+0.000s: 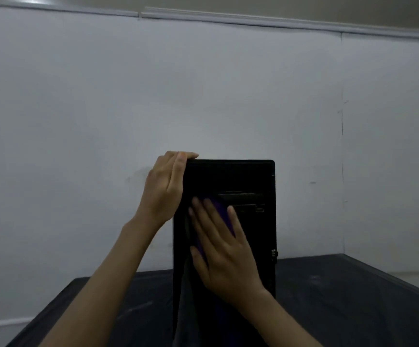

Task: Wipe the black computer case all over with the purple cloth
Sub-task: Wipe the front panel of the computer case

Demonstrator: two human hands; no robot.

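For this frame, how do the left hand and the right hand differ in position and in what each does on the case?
The left hand sits high, at the top left corner of the black computer case; the right hand lies lower, on its near face. The left hand's fingers hook over the top edge; the right hand's fingers are spread flat. Only the right hand presses the purple cloth. Both touch the case.

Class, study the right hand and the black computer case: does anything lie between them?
Yes: the purple cloth lies between the right hand and the black computer case's near face, pressed flat. Nothing else visible intervenes; the left hand grips its top left corner.
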